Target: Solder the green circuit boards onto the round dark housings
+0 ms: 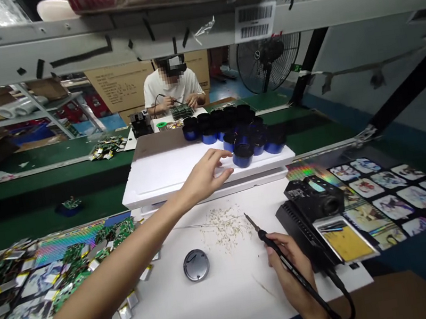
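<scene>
My left hand [209,175] reaches over the white foam block [159,176], its fingers apart and curved beside the nearest blue round housing with a black top [242,157]. The fingertips look close to that housing; whether they touch it I cannot tell. Several more such housings [209,137] stand crowded behind it. In my right hand [295,270] is a soldering iron [269,238], its tip pointing up and left over scattered small clippings [226,227]. A round grey disc-shaped part [196,265] lies on the white work surface [198,318] between my arms.
Circuit boards with silver battery packs [79,261] are heaped at left. A black soldering station [312,200] with a yellow sponge tray [345,241] stands at right. A low shelf beam [177,33] crosses above. Opposite, a person [172,88] works over stacked boards.
</scene>
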`<state>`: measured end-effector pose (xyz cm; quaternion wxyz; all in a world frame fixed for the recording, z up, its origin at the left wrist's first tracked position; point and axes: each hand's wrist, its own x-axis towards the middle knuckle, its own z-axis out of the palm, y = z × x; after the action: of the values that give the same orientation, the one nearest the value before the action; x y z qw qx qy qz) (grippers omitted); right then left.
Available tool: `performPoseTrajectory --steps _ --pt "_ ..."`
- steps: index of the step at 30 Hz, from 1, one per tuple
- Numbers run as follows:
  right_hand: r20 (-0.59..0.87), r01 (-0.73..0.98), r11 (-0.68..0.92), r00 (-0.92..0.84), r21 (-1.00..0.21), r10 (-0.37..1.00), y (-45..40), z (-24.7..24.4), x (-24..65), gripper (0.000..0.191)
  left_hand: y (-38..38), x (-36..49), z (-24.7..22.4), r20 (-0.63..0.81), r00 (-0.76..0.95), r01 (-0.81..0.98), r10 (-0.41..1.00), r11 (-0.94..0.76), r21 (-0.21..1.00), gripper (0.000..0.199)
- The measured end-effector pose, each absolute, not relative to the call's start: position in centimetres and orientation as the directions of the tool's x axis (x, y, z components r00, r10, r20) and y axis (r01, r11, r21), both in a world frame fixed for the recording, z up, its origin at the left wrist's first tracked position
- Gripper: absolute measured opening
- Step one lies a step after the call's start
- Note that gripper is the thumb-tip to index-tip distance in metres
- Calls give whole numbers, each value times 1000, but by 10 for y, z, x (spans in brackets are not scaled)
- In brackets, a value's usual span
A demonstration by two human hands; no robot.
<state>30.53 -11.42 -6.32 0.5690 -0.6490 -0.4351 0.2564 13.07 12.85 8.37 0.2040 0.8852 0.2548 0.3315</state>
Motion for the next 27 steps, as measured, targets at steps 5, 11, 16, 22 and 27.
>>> performPoseTrajectory --steps 5,11,16,22,27 --pt "126 210 20 507 -978 852 -116 -71 306 38 125 152 77 412 691 453 594 -800 393 44" --pt "148 227 38 491 -973 858 -114 -77 310 39 124 174 75 437 580 585 687 -725 363 32" --pt "161 216 68 451 -974 878 -114 -82 318 45 119 181 73 468 526 629 710 -696 347 28" --pt "91 150 12 531 -989 843 -117 -69 308 60 117 187 74 435 504 674 746 -655 342 29" --pt "112 134 51 502 -990 857 -117 -64 298 64 102 164 69 530 508 572 679 -726 382 44"
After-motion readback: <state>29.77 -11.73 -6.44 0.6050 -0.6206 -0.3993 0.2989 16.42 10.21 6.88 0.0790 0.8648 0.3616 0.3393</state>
